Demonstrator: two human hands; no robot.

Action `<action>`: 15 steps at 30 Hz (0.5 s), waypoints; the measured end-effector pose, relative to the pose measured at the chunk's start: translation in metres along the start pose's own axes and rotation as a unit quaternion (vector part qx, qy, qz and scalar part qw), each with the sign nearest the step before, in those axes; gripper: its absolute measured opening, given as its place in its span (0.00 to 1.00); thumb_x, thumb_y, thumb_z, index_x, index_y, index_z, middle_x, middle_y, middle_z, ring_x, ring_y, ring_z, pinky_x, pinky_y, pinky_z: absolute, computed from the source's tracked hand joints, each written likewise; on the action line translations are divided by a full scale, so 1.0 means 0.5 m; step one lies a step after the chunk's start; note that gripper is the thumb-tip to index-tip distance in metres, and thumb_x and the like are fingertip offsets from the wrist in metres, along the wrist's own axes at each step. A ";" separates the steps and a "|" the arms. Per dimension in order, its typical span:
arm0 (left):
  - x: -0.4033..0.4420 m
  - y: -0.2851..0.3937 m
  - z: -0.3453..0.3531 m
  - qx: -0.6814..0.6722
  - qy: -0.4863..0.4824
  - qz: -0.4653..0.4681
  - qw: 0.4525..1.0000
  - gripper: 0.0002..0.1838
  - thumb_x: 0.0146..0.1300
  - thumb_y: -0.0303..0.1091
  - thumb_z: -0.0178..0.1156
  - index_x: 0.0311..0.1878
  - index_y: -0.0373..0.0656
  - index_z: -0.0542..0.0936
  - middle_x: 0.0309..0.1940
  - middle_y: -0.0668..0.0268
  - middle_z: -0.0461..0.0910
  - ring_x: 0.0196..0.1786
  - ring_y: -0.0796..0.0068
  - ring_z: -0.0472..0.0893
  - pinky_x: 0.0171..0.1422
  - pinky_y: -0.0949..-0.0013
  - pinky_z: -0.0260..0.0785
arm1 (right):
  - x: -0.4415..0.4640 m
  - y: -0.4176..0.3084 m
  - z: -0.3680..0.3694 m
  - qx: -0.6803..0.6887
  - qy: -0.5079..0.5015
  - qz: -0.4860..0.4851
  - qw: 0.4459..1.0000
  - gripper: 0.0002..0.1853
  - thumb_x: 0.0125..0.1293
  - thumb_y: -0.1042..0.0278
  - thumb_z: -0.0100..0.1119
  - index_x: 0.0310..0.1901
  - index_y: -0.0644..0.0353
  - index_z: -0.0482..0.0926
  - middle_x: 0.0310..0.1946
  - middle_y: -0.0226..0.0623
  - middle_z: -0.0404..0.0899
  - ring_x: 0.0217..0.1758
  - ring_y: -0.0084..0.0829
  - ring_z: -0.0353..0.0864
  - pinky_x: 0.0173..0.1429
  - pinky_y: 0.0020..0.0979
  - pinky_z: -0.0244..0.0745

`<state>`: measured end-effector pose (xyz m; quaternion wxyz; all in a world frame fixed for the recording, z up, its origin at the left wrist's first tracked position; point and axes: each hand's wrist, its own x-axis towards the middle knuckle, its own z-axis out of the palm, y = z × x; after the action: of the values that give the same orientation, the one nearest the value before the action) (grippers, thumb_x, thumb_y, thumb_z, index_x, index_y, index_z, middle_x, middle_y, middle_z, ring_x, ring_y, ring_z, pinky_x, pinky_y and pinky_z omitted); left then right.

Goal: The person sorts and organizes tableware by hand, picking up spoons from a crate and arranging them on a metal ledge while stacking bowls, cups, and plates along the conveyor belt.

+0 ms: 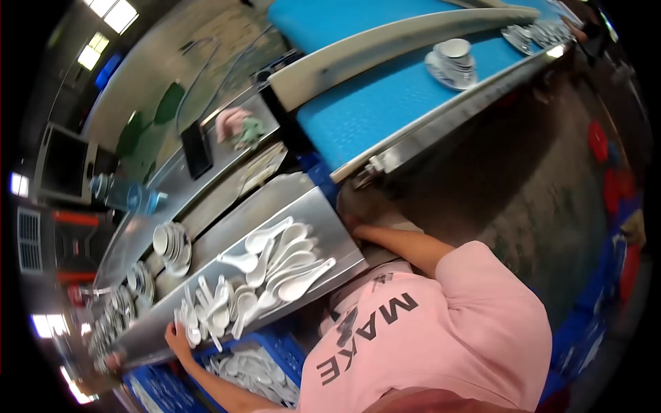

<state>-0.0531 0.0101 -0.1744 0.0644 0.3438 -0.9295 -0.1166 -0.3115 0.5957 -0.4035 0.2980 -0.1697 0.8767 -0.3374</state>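
My left hand [179,341] is at the near edge of the metal table [155,337], beside the left end of a group of white spoons [219,310]. Its fingers look slightly apart, and nothing is clearly held in them. More white spoons [297,265] lie overlapped toward the table's right end. My right hand [352,219] is low beside the table's right corner, dim and blurred, so its fingers cannot be made out.
Stacked bowls [172,242] stand behind the spoons, with more stacks to the left. Blue crates [279,347] sit below the table, one holding white spoons. A blue conveyor [372,117] carries stacked dishes [453,63]. A phone [196,150], cloths [237,127] and bottle [131,195] lie farther back.
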 end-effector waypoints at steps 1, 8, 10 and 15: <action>-0.012 0.023 -0.004 -0.029 0.000 -0.036 0.999 0.20 0.56 0.40 0.59 0.47 0.35 0.75 0.44 0.50 0.73 0.47 0.56 0.72 0.53 0.62 0.63 | -0.003 0.002 -0.008 0.006 0.007 -0.007 1.000 0.18 0.55 0.69 0.53 0.49 0.65 0.71 0.39 0.50 0.76 0.41 0.40 0.76 0.46 0.33 0.71; -0.031 0.098 0.008 0.002 0.077 -0.107 0.991 0.18 0.58 0.41 0.55 0.45 0.37 0.78 0.42 0.52 0.77 0.46 0.54 0.75 0.51 0.62 0.65 | -0.175 -0.185 -0.381 0.167 -0.179 -0.065 0.967 0.20 0.57 0.64 0.55 0.49 0.67 0.73 0.39 0.44 0.78 0.42 0.29 0.77 0.46 0.28 0.73; -0.029 0.078 0.034 0.038 0.167 -0.105 0.980 0.19 0.59 0.45 0.51 0.44 0.40 0.79 0.38 0.52 0.78 0.43 0.51 0.75 0.48 0.58 0.66 | -0.204 -0.197 -0.482 0.296 -0.169 -0.114 0.933 0.18 0.59 0.68 0.53 0.50 0.66 0.73 0.38 0.39 0.78 0.37 0.27 0.78 0.43 0.26 0.74; 0.006 -0.015 0.087 0.158 0.255 -0.022 0.954 0.15 0.55 0.44 0.55 0.31 0.41 0.79 0.28 0.55 0.77 0.32 0.55 0.75 0.37 0.58 0.66 | -0.221 -0.226 -0.722 0.065 0.384 -0.113 0.914 0.16 0.54 0.72 0.57 0.46 0.66 0.75 0.39 0.42 0.78 0.41 0.34 0.78 0.48 0.29 0.72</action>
<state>-0.0597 0.0100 -0.2183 0.2415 0.3884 -0.8809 0.1217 -0.4463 0.7470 -0.0654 -0.0913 -0.1049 0.8750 -0.4638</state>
